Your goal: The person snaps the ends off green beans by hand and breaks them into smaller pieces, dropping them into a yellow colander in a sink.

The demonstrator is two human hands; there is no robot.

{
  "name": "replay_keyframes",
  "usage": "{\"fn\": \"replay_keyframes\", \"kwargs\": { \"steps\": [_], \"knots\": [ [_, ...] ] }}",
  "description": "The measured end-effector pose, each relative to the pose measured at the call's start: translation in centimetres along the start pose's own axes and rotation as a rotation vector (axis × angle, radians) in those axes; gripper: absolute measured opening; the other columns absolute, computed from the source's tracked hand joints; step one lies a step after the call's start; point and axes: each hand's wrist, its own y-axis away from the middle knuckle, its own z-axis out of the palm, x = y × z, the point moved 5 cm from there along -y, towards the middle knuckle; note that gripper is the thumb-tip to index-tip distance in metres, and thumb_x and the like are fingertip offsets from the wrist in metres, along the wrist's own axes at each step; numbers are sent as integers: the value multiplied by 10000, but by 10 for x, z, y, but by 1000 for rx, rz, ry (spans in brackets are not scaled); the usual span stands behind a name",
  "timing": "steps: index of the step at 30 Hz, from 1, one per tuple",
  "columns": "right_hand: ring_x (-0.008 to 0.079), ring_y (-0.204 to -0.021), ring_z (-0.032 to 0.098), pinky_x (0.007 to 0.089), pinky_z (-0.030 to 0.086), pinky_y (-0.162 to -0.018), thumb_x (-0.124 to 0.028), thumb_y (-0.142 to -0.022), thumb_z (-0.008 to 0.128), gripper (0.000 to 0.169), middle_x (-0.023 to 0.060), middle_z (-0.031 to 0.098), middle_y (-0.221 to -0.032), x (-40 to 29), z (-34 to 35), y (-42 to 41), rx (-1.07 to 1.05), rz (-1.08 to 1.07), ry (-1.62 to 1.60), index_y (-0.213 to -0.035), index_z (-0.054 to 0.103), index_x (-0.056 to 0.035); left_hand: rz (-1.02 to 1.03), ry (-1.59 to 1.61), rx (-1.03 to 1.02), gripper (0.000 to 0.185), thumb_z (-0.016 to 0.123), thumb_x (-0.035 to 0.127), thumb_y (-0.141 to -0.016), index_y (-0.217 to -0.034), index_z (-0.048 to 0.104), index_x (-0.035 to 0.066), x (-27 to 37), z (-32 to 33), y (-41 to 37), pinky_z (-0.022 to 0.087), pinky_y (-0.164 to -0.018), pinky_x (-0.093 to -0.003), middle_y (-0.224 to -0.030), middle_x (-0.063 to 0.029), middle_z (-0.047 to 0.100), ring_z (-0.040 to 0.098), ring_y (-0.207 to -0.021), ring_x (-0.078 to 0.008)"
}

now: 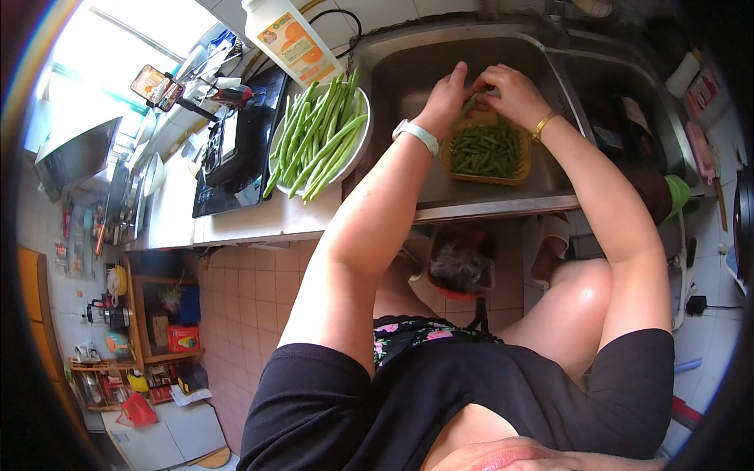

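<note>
Above a yellow plastic basket [523, 171] in the left sink basin, my left hand [446, 97] and my right hand [511, 94] meet at the fingertips. A short green bean piece [468, 106] is between them, gripped by the fingers of my right hand; whether my left fingers also grip it is partly hidden. Cut or broken green bean pieces [486, 152] fill much of the basket. Left of the sink, a white bowl [366, 132] holds a heap of long whole green beans [321, 138], some hanging over its rim.
A large white bottle [293, 44] stands behind the bowl. Beside it lies a black cooktop [259, 159], with a phone [156, 88] on a holder further left. The right basin [624, 118] holds dark items. Below the sink edge [500, 207] is a lined waste bin [462, 265].
</note>
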Motion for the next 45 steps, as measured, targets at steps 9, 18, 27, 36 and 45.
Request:
{"fn": "replay_keyframes", "kwargs": {
  "steps": [9,18,27,36,45],
  "knots": [
    [267,-961,605,382,507,-810,-154,-801,690,161,69,658,-923,14,-12,2,32,87,8,-937,651,-77,270,-507,-117,251,589,160,-930,-1048,637,-56,-3,-4,-10,521,-729,-295,-874,-105,699,664,-791,-159],
    [236,-964,592,370,515,-811,-189,-805,679,137,36,641,-937,-3,-5,3,60,-118,267,-913,654,-107,296,-600,-105,228,597,171,-934,-984,667,-40,0,-3,-8,504,-684,-281,-804,-81,695,635,-737,-132],
    [248,-875,606,371,519,-740,-205,-805,673,113,46,635,-828,-9,-6,3,103,-163,379,-832,635,-101,173,-381,-139,249,573,181,-954,-994,665,-47,-3,0,-9,493,-671,-258,-829,-71,691,606,-723,-112],
    [319,-832,665,422,539,-729,-239,-825,631,188,136,685,-861,9,-2,4,-53,308,342,-872,673,-62,61,-42,-25,281,521,225,-979,-984,645,-28,-9,-5,-9,466,-639,-265,-848,-53,665,562,-718,-109],
    [292,-978,620,398,507,-849,-196,-776,683,291,99,668,-1010,21,8,12,-194,203,209,-1040,667,-75,-128,-19,-124,764,330,571,-985,-1421,316,-56,-14,-6,-7,433,-885,-325,-1100,-175,667,593,-966,-188]
  ]
}}
